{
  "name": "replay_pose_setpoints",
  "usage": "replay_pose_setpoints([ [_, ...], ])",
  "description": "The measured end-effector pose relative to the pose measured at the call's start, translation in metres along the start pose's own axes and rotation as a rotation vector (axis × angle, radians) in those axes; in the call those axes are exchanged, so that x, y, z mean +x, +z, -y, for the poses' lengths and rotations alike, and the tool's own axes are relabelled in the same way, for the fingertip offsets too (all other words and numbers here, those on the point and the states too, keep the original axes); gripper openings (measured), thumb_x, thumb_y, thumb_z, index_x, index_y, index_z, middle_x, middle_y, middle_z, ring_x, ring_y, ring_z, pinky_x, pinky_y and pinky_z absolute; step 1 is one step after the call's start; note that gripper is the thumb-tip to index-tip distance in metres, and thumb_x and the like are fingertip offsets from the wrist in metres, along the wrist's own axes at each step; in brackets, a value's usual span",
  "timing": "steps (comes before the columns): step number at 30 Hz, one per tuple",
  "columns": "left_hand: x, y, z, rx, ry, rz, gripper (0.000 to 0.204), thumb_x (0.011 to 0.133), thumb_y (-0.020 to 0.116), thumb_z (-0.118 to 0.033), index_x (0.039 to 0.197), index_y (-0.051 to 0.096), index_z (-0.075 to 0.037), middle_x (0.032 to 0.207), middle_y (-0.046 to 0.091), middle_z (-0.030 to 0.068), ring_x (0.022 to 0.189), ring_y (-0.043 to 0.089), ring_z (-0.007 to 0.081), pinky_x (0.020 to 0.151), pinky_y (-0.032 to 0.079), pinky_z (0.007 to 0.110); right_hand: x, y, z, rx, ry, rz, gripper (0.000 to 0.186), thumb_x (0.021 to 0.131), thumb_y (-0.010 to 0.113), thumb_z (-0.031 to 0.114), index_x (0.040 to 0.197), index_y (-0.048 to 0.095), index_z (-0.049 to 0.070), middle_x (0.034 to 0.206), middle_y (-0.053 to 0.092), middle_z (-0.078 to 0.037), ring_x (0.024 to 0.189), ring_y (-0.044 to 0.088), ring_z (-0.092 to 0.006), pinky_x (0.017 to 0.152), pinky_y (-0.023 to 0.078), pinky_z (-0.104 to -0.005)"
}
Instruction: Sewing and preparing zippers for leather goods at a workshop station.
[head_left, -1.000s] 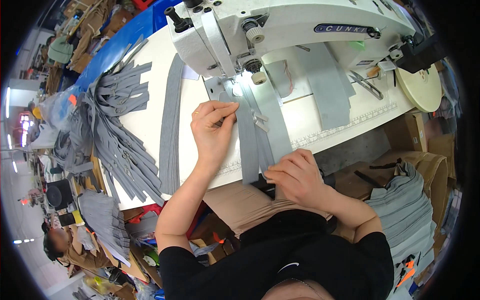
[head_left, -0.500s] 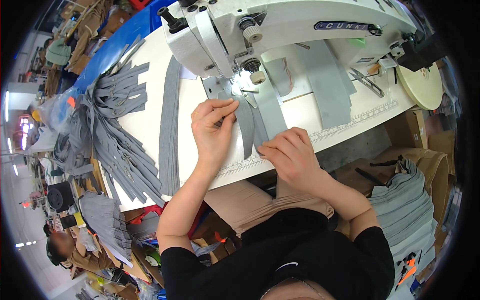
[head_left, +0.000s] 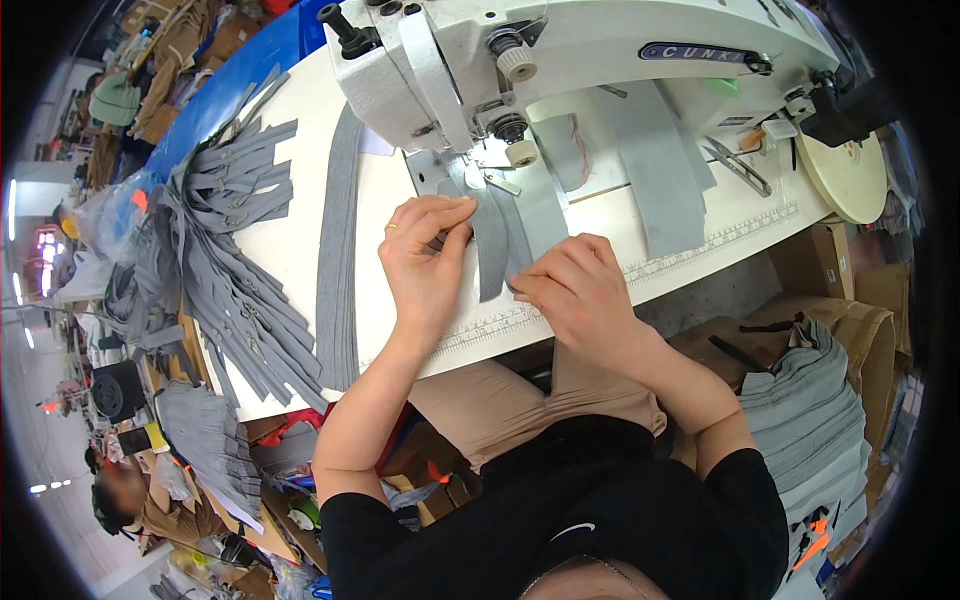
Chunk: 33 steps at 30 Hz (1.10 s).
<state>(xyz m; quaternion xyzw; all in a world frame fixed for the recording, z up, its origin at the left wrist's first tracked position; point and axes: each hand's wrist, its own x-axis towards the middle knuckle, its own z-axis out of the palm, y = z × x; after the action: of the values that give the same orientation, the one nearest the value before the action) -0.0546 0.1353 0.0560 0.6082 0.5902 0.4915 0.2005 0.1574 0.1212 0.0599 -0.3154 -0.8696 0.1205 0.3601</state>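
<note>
Under the lit needle of a white sewing machine [head_left: 590, 45] lie narrow grey fabric strips, with a small metal zipper pull [head_left: 503, 185] beside the presser foot. My left hand [head_left: 425, 255] is closed, thumb and forefinger pinching the left edge of the front grey fabric strip [head_left: 491, 262] just below the needle. Closer to the table's front edge, my right hand [head_left: 582, 300] pinches the lower end of a second grey strip [head_left: 517, 245], which runs beside the first up to the needle. A wider grey fabric piece [head_left: 540, 195] lies behind them. Fingers partly hide both grips.
Left on the white table [head_left: 285, 345] are a stack of long grey strips [head_left: 338, 250] and a heap of grey zippers [head_left: 240, 310]. Right are grey panels [head_left: 655, 170], thread snips [head_left: 738, 165] and a ruler strip [head_left: 710, 238]. Pleated grey fabric [head_left: 810, 410] stands beside me. Another person [head_left: 170, 510] sits far left.
My right hand has risen slightly toward the machine with its strip end. The front strip has fed a little further under the needle. My left hand stays nearly in place.
</note>
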Motion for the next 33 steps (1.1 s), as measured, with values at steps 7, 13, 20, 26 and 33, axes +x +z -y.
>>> replay_pose_setpoints([
  [7, 0.001, 0.003, 0.001, 0.055, 0.013, 0.017, 0.022, 0.082, 0.077, 0.003, 0.101, 0.082, -0.006, 0.107, 0.077, 0.0051, 0.106, 0.066, 0.0232, 0.097, 0.048, 0.036, 0.009, 0.002, -0.009, -0.040, -0.002, 0.015, 0.024, 0.078, 0.078, 0.008, 0.102, 0.074, 0.006, 0.094, 0.065, -0.002, 0.093, 0.060, -0.0223, 0.090, 0.044, -0.0398],
  [13, 0.001, 0.005, 0.000, 0.046, -0.005, 0.026, 0.022, 0.084, 0.076, 0.004, 0.103, 0.082, -0.005, 0.107, 0.076, 0.0064, 0.107, 0.064, 0.0240, 0.093, 0.050, 0.035, 0.010, 0.002, -0.007, -0.062, 0.033, 0.030, 0.026, 0.079, 0.078, 0.008, 0.105, 0.074, 0.007, 0.098, 0.066, -0.001, 0.097, 0.061, -0.0219, 0.094, 0.044, -0.0410],
  [20, 0.002, 0.002, 0.004, 0.038, 0.082, 0.017, 0.020, 0.083, 0.077, 0.004, 0.102, 0.081, -0.004, 0.111, 0.077, 0.0074, 0.109, 0.067, 0.0259, 0.093, 0.054, 0.037, 0.010, 0.001, -0.006, -0.077, 0.047, 0.045, 0.029, 0.084, 0.079, 0.015, 0.111, 0.074, 0.006, 0.111, 0.067, -0.003, 0.105, 0.061, -0.0239, 0.098, 0.044, -0.0421],
  [26, 0.001, 0.003, 0.002, 0.036, 0.038, 0.027, 0.020, 0.085, 0.076, 0.003, 0.103, 0.081, -0.004, 0.114, 0.077, 0.0078, 0.111, 0.067, 0.0256, 0.094, 0.054, 0.036, 0.010, 0.002, -0.006, -0.099, 0.064, 0.053, 0.031, 0.087, 0.078, 0.017, 0.115, 0.072, 0.006, 0.126, 0.065, -0.004, 0.114, 0.059, -0.0267, 0.101, 0.043, -0.0428],
  [33, 0.001, 0.004, -0.003, -0.017, -0.055, 0.052, 0.022, 0.086, 0.075, 0.003, 0.105, 0.081, -0.004, 0.110, 0.073, 0.0089, 0.106, 0.066, 0.0249, 0.090, 0.054, 0.035, 0.012, 0.000, -0.005, -0.127, 0.083, 0.085, 0.032, 0.089, 0.075, 0.017, 0.119, 0.069, 0.007, 0.139, 0.062, -0.005, 0.122, 0.057, -0.0276, 0.103, 0.042, -0.0435],
])
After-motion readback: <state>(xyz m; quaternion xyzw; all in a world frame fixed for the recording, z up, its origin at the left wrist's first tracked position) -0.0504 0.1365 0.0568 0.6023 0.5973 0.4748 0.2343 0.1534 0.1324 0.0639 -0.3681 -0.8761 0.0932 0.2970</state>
